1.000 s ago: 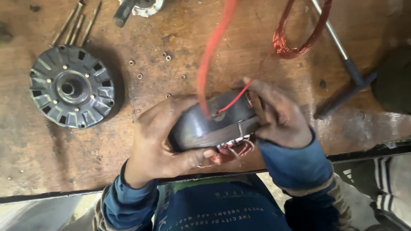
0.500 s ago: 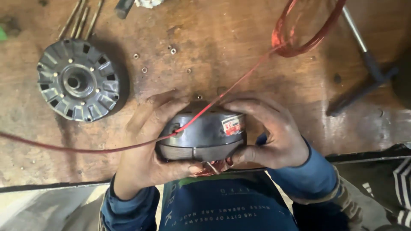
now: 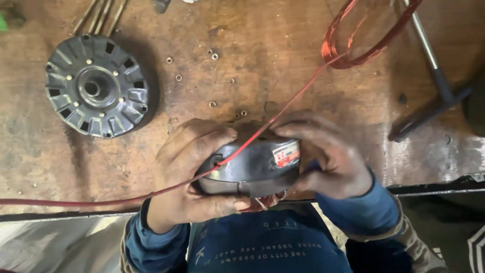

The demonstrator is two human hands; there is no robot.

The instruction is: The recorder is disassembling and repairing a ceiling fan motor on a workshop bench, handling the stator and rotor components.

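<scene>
Both hands grip a round grey motor body [image 3: 252, 169] with a small red and white sticker, held on edge at the near edge of the wooden bench. My left hand [image 3: 189, 174] wraps its left side; my right hand [image 3: 328, 154] holds its right side. A red wire [image 3: 293, 103] runs from a copper wire coil [image 3: 348, 48] at the upper right, across the motor's top, then out to the left along the bench edge. Copper windings [image 3: 260, 202] show under the motor.
A grey finned motor end cover [image 3: 96, 86] lies on the worn wooden bench [image 3: 252, 65] at the upper left, with metal rods [image 3: 103, 15] behind it. Several small nuts [image 3: 212, 53] are scattered mid-bench. A hammer [image 3: 434, 76] lies at the right.
The red wire, standing upright a second ago, now lies across the motor and trails off to the left. The motor has been turned so its side faces up.
</scene>
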